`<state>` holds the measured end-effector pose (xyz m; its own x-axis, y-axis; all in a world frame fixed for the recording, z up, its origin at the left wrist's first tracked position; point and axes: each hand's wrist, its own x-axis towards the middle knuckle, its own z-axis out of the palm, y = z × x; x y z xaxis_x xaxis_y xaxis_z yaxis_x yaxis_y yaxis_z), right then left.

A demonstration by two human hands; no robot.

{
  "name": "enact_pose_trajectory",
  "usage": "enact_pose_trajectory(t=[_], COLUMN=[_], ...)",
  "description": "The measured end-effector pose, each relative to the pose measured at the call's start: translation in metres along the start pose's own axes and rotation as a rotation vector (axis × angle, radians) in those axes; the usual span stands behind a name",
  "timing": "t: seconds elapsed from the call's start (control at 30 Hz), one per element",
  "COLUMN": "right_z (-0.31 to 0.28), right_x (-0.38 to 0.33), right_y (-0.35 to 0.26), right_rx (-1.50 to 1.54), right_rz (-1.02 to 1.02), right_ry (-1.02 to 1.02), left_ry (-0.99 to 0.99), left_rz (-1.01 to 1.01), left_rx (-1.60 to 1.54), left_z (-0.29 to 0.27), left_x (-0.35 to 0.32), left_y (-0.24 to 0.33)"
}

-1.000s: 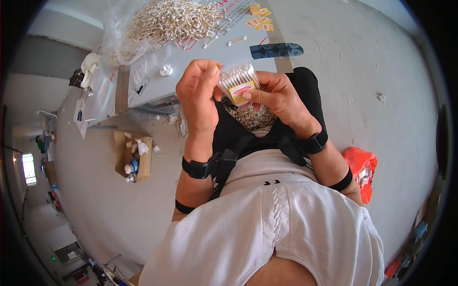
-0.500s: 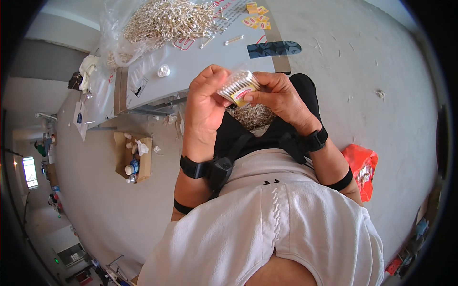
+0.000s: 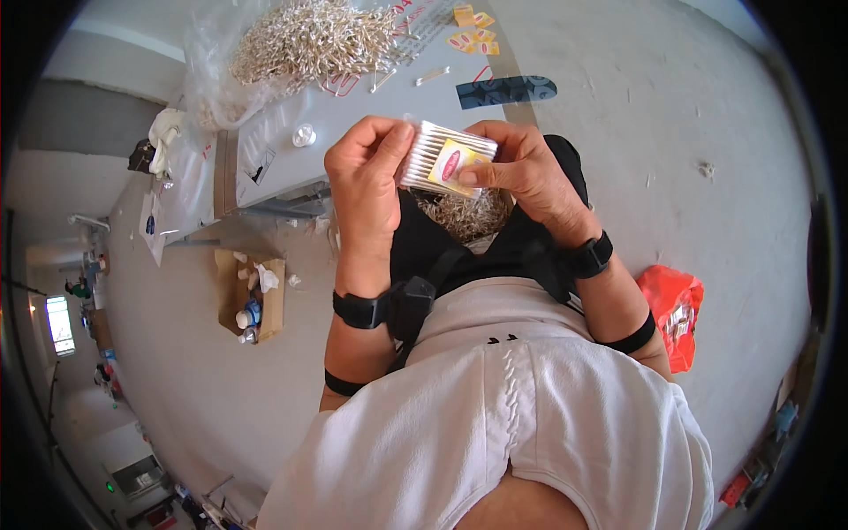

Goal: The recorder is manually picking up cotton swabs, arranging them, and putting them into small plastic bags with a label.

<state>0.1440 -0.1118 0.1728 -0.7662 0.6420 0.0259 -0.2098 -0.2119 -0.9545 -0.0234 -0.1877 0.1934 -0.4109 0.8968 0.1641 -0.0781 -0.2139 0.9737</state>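
Bright, even daylight with heavy fisheye bending at the rim.

You see the pale floor (image 3: 671,115) and grey table (image 3: 353,106) evenly lit, shadows soft and short under your forearms. A far window (image 3: 60,325) glows overexposed at the left. Edges curve and darken into a black ring; the centre stays sharp, small distant things smear.

You sit on a pale grey concrete floor (image 3: 689,106) in bright daylight, a low grey table (image 3: 283,150) ahead, an open cardboard box (image 3: 252,296) beside it, an orange bag (image 3: 676,309) at right, a window (image 3: 60,325) far left.
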Motion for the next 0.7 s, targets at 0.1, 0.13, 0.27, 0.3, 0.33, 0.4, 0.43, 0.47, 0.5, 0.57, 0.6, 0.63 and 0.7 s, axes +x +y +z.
enact_pose_trajectory(t=[0.1, 0.13, 0.27, 0.3, 0.33, 0.4, 0.43, 0.47, 0.5, 0.57, 0.6, 0.63, 0.7], right_z=[0.002, 0.002, -0.001, 0.000, 0.001, 0.003, 0.003, 0.002, 0.001, 0.000, 0.000, 0.000, 0.004], right_x=[0.002, 0.002, 0.000, 0.000, 0.001, 0.004, 0.006, 0.007, 0.009, 0.011, 0.011, 0.011, 0.011], right_y=[0.008, 0.008, 0.006, 0.007, 0.007, 0.007, 0.007, 0.007, 0.008, 0.006, 0.006, 0.005, 0.004], right_rx=[0.248, 0.296, 0.229, 0.216, 0.202, 0.222, 0.244, 0.243, 0.299, 0.352, 0.303, 0.254, 0.224], right_rz=[-0.036, -0.035, 0.031, -0.004, -0.039, -0.082, -0.123, -0.126, -0.135, -0.147, -0.151, -0.155, -0.193], right_ry=[0.058, 0.082, 0.077, 0.101, 0.125, 0.177, 0.228, 0.229, 0.247, 0.264, 0.279, 0.293, 0.281], left_ry=[0.207, 0.206, 0.284, 0.307, 0.305, 0.341, 0.338, 0.275, 0.211, 0.150, 0.099, 0.103, 0.240], left_rz=[0.065, 0.068, 0.034, 0.007, 0.010, -0.048, -0.046, -0.069, -0.092, -0.112, -0.133, -0.129, -0.142], left_rx=[-0.174, -0.175, -0.319, -0.361, -0.363, -0.328, -0.329, -0.326, -0.324, -0.305, -0.284, -0.286, -0.350], left_z=[0.003, 0.001, -0.002, -0.001, 0.000, 0.004, 0.004, 0.002, 0.000, -0.002, -0.003, -0.001, 0.006], left_x=[-0.001, -0.001, -0.002, -0.002, -0.002, -0.002, -0.003, -0.004, -0.005, -0.006, -0.007, -0.006, -0.002], left_y=[-0.011, -0.015, -0.025, -0.026, -0.027, -0.026, -0.026, -0.026, -0.026, -0.026, -0.026, -0.027, -0.029])
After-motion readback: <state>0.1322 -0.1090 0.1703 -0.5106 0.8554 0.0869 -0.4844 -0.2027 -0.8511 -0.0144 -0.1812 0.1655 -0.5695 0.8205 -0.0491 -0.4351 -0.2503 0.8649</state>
